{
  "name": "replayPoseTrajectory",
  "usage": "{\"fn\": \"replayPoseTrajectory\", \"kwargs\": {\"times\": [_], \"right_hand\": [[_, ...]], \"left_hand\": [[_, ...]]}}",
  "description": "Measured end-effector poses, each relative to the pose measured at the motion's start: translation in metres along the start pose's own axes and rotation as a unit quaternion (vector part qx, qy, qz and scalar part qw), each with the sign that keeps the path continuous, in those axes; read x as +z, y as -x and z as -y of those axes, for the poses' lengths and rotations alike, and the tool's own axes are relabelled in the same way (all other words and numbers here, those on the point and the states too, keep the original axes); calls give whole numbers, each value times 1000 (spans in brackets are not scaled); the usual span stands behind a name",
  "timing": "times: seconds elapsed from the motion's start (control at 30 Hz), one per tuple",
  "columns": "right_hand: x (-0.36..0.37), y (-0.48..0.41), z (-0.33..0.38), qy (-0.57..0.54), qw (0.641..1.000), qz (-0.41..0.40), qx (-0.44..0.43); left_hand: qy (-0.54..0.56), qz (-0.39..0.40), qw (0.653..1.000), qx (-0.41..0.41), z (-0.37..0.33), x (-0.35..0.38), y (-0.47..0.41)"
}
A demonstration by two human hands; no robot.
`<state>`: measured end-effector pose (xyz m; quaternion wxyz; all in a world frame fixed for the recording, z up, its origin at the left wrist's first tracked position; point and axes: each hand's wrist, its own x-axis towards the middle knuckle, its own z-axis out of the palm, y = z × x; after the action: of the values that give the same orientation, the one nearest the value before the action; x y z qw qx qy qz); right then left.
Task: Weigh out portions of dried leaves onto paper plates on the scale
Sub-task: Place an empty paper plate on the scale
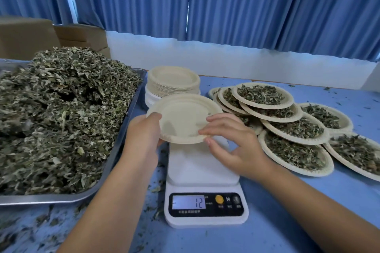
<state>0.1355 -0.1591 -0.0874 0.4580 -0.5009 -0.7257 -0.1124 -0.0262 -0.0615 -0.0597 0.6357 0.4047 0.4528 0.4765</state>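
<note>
Two hands hold one empty paper plate over the scale — left hand gripping its left rim, right hand pinching its near edge. Behind the scale, one plate stack; left, one leaf-heaped tray; right, at least eight filled plates.

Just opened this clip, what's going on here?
A person holds an empty paper plate with both hands over the far end of a white scale. The left hand grips its left rim, and the right hand pinches its near edge. No leaves are on it yet, and the display reads 12. A tray heaped with dried leaves sits left, a stack of spare plates behind, and filled plates overlap on the right.
</note>
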Motion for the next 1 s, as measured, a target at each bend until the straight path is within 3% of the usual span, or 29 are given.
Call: {"fn": "replayPoseTrajectory", "kwargs": {"times": [0.07, 0.17, 0.23, 0.4, 0.63, 1.0], "right_hand": [[-3, 0, 2, -59, 996, -32, 59], [-7, -9, 7, -183, 953, -121, 210], [-10, -15, 5, -168, 930, -169, 279], [-17, -13, -10, -194, 873, -140, 425], [-13, -9, -21, -143, 855, -30, 499], [-13, -6, -23, -112, 858, 61, 498]], "left_hand": [[-16, 7, 1000, 3, 3, 1, 3], [-54, 30, 998, 21, 9, 1, 6], [-78, 45, 995, 33, 9, 1, 5], [-150, 60, 986, 49, 7, 0, 4], [-377, 76, 915, 123, 7, -12, -3], [-424, 150, 891, 61, 4, -20, -7]]}}
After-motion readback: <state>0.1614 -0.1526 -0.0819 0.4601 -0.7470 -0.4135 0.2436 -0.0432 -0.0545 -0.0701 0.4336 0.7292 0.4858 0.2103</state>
